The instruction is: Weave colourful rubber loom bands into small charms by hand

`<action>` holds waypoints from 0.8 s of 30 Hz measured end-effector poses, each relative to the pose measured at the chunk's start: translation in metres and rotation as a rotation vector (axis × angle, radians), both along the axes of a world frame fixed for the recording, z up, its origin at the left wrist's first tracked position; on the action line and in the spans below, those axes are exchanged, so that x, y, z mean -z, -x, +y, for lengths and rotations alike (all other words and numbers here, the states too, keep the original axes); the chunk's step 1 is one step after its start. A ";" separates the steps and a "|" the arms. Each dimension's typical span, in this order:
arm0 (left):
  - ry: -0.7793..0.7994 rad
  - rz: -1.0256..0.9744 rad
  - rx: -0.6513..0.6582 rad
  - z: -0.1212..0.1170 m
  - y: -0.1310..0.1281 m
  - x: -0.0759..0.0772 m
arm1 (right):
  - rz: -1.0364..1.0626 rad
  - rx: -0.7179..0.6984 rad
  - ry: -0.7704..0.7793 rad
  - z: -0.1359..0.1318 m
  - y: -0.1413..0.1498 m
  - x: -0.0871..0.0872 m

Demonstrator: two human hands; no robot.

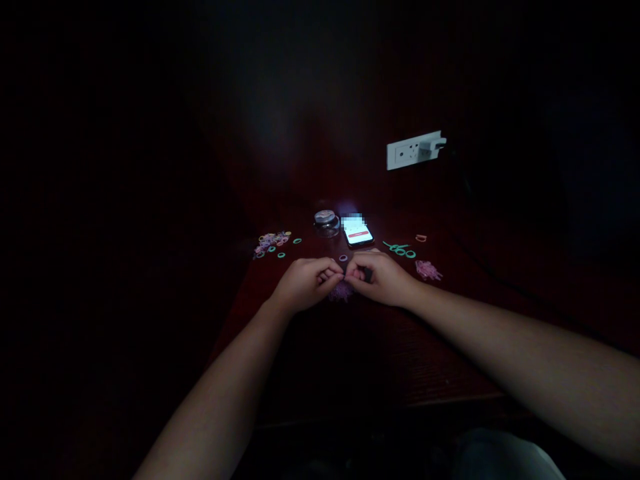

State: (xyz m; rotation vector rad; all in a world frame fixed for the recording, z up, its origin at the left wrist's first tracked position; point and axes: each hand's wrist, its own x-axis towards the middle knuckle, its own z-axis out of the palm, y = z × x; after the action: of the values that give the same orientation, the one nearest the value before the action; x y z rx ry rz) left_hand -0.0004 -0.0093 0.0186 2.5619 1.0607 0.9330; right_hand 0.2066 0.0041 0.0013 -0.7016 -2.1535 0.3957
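My left hand (313,279) and my right hand (379,277) meet over the table with their fingertips pinched nearly together. Whatever lies between the fingertips is too small and dim to make out. Just below them is a pile of small purple bands (341,292), partly covered by the fingers. A single purple ring-shaped band (343,258) lies right behind the hands. To the right of my right hand there is a bundle of pink bands (429,270). Several green bands (400,251), some linked or stretched out, lie behind it.
A heap of mixed coloured bands (273,241) lies on the left of the dark red table (360,360). A lidded clear jar (327,223) stands at the back beside a lit phone (358,231). An orange band (421,238) lies back right. A wall socket (415,151) holds a plug.
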 end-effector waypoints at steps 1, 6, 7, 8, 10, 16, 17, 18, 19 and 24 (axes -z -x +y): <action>-0.002 -0.005 0.000 0.000 0.000 0.000 | -0.004 0.004 -0.006 0.000 0.000 0.000; -0.048 0.003 -0.023 -0.001 0.000 -0.002 | -0.020 0.000 -0.016 0.000 -0.001 -0.001; -0.065 0.009 -0.031 -0.001 0.000 -0.003 | -0.018 -0.002 -0.018 -0.001 -0.001 -0.001; -0.079 0.017 -0.038 -0.001 0.000 -0.003 | -0.015 -0.003 -0.021 -0.001 -0.001 -0.002; -0.090 0.034 -0.045 -0.001 0.000 -0.004 | -0.010 -0.004 -0.020 -0.001 -0.001 -0.002; -0.083 0.043 -0.030 0.000 0.000 -0.004 | -0.015 -0.006 -0.023 -0.002 -0.001 -0.003; -0.087 0.046 -0.029 0.000 0.000 -0.004 | -0.014 -0.008 -0.022 -0.002 -0.001 -0.003; -0.092 0.050 -0.027 0.000 0.000 -0.004 | -0.012 -0.010 -0.019 -0.002 0.000 -0.003; -0.098 0.057 -0.026 0.000 0.000 -0.005 | -0.013 -0.012 -0.017 -0.002 0.000 -0.004; -0.142 0.068 -0.020 0.000 -0.001 -0.006 | -0.009 -0.003 -0.024 -0.002 0.000 -0.003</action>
State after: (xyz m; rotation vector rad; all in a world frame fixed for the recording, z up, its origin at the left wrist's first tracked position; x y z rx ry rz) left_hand 0.0010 -0.0095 0.0250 2.7204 1.0759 0.9648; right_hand 0.2065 0.0019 0.0044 -0.6886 -2.1648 0.3686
